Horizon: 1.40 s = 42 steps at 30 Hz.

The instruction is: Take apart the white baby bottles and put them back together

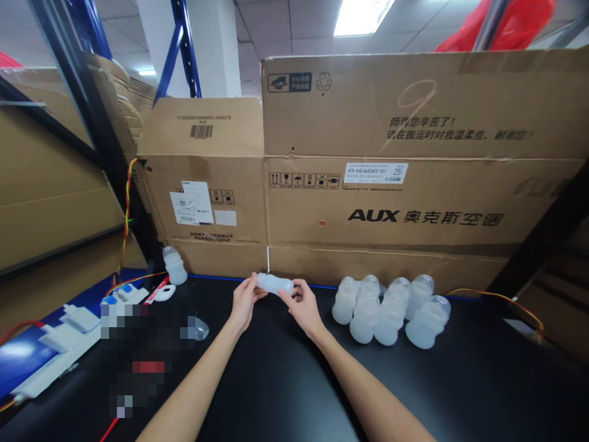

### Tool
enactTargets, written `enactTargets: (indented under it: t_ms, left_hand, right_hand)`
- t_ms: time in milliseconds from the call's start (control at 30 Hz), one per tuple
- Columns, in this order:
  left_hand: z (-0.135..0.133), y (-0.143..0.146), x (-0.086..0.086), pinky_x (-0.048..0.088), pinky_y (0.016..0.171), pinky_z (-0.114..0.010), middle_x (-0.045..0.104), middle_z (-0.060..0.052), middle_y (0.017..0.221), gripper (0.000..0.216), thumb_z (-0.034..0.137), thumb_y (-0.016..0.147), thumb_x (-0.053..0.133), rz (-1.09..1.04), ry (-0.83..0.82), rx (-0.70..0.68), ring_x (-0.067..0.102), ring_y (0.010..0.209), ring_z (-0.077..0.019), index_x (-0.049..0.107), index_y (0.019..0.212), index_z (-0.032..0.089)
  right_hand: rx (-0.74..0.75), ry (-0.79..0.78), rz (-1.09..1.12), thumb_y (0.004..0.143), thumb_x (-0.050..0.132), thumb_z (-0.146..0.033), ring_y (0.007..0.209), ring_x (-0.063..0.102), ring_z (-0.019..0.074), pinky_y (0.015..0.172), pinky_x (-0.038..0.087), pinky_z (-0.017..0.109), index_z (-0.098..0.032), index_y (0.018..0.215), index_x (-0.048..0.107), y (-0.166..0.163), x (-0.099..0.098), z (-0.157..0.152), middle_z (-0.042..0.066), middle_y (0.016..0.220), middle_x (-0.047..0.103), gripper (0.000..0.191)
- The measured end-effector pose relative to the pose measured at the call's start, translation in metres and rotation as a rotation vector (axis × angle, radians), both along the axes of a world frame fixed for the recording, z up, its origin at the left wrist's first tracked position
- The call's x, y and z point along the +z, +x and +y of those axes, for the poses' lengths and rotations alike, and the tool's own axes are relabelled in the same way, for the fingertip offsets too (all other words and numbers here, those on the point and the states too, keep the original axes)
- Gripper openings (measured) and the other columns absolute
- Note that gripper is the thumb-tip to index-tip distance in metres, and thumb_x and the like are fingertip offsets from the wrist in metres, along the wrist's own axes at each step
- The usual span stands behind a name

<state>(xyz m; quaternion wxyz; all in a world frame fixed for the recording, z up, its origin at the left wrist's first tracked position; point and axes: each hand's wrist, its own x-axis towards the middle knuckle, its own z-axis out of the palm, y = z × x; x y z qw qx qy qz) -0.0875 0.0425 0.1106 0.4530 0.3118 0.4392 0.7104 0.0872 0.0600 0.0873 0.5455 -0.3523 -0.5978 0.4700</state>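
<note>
Between my two hands, a translucent white plastic bottle [275, 284] is held up sideways above the black table. My left hand [246, 302] grips its narrower end on the left, fingers and thumb closed around it. The wider end on the right is pinched by my right hand [301, 302]. To the right stand several similar frosted bottles [389, 316] with clear caps, grouped close together. Left of my left forearm lies a clear cap [200, 329], partly blurred out. One more capped bottle [175, 265] stands at the back left by the rack post.
A white power strip [64, 353] with plugs runs along the left side. Beside it are a red and white marker [157, 288] and a white oval object [165, 293]. Part of the left table is pixelated. Cardboard boxes [313, 221] wall off the back; a wire [494, 294] lies right.
</note>
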Motion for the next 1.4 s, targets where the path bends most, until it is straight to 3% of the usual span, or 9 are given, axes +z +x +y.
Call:
enactTargets:
  t_ms: [200, 333, 433, 600, 833, 933, 1100, 1233, 1400]
  left_hand:
    - [-0.001, 0.0, 0.002, 0.063, 0.069, -0.031, 0.076, -0.008, 0.081, 0.056, 0.061, 0.069, 0.087, -0.021, -0.006, 0.043, 0.072, 0.069, -0.0171, 0.074, 0.09, 0.011]
    - [-0.002, 0.0, 0.002, 0.062, 0.068, -0.028, 0.077, -0.009, 0.084, 0.056, 0.061, 0.069, 0.086, -0.007, -0.002, 0.04, 0.073, 0.072, -0.0173, 0.074, 0.091, 0.011]
    - [-0.004, 0.0, 0.003, 0.058, 0.064, -0.025, 0.078, -0.009, 0.084, 0.056, 0.06, 0.067, 0.088, 0.023, -0.001, 0.008, 0.073, 0.071, -0.0177, 0.075, 0.091, 0.01]
    - [-0.01, 0.006, 0.008, 0.059, 0.065, -0.027, 0.08, -0.012, 0.086, 0.06, 0.064, 0.066, 0.087, 0.089, 0.012, -0.039, 0.076, 0.076, -0.0221, 0.076, 0.091, 0.01]
    - [-0.016, 0.019, 0.02, 0.061, 0.076, -0.028, 0.08, -0.01, 0.102, 0.063, 0.062, 0.065, 0.089, 0.137, 0.097, 0.001, 0.075, 0.085, -0.0201, 0.076, 0.106, 0.016]
    - [-0.016, 0.022, 0.024, 0.061, 0.076, -0.028, 0.08, -0.01, 0.102, 0.063, 0.06, 0.063, 0.091, 0.151, 0.105, 0.011, 0.075, 0.086, -0.021, 0.077, 0.107, 0.016]
    - [-0.017, 0.021, 0.024, 0.057, 0.067, -0.025, 0.081, -0.01, 0.097, 0.062, 0.06, 0.064, 0.089, 0.149, 0.066, 0.067, 0.075, 0.082, -0.0213, 0.077, 0.105, 0.015]
    - [-0.02, 0.026, 0.023, 0.057, 0.069, -0.026, 0.081, -0.012, 0.093, 0.057, 0.061, 0.07, 0.085, 0.105, 0.025, 0.031, 0.076, 0.082, -0.0216, 0.079, 0.101, 0.013]
    - [-0.022, 0.032, 0.025, 0.058, 0.079, -0.03, 0.081, -0.014, 0.094, 0.051, 0.054, 0.067, 0.09, 0.031, 0.0, -0.057, 0.076, 0.086, -0.0229, 0.08, 0.092, 0.011]
  right_hand:
    - [-0.008, 0.074, -0.052, 0.066, 0.086, -0.039, 0.08, 0.064, 0.0127, 0.074, 0.056, 0.028, -0.027, 0.146, 0.04, 0.0, 0.006, -0.004, 0.009, 0.135, 0.056, 0.093]
    - [0.01, 0.088, -0.156, 0.069, 0.084, -0.043, 0.066, 0.056, 0.0118, 0.064, 0.048, 0.025, -0.021, 0.113, 0.064, 0.002, 0.014, -0.011, 0.002, 0.098, 0.068, 0.053]
    - [-0.02, 0.028, -0.232, 0.072, 0.082, -0.051, 0.058, 0.048, 0.0119, 0.057, 0.036, 0.023, -0.019, 0.081, 0.066, 0.002, 0.015, -0.014, -0.002, 0.065, 0.059, 0.037]
    - [0.038, -0.142, -0.257, 0.092, 0.05, -0.072, 0.051, 0.047, 0.0136, 0.058, 0.033, 0.024, -0.02, 0.047, 0.051, 0.0, 0.015, -0.011, 0.0, 0.043, 0.046, 0.068]
    - [0.417, -0.426, -0.134, 0.097, 0.01, -0.074, 0.035, 0.03, 0.0103, 0.045, 0.036, 0.024, -0.02, 0.059, 0.05, 0.021, 0.026, 0.003, -0.005, 0.04, 0.031, 0.077]
    - [0.481, -0.479, -0.079, 0.097, 0.019, -0.069, 0.04, 0.046, 0.0139, 0.041, 0.042, 0.026, -0.017, 0.07, 0.057, 0.027, 0.027, 0.004, 0.0, 0.051, 0.046, 0.07]
    - [0.288, -0.359, 0.064, 0.09, 0.046, -0.074, 0.063, 0.064, 0.0153, 0.049, 0.055, 0.027, -0.02, 0.116, 0.057, 0.009, 0.022, -0.01, 0.005, 0.091, 0.063, 0.061]
    - [0.146, -0.203, 0.038, 0.072, 0.083, -0.052, 0.062, 0.055, 0.0123, 0.047, 0.046, 0.02, -0.02, 0.11, 0.064, 0.0, 0.02, -0.027, 0.001, 0.082, 0.062, 0.053]
    - [0.113, -0.133, 0.047, 0.068, 0.086, -0.032, 0.086, 0.057, 0.0165, 0.067, 0.049, 0.021, -0.02, 0.106, 0.072, 0.002, 0.024, -0.036, 0.004, 0.098, 0.068, 0.042]
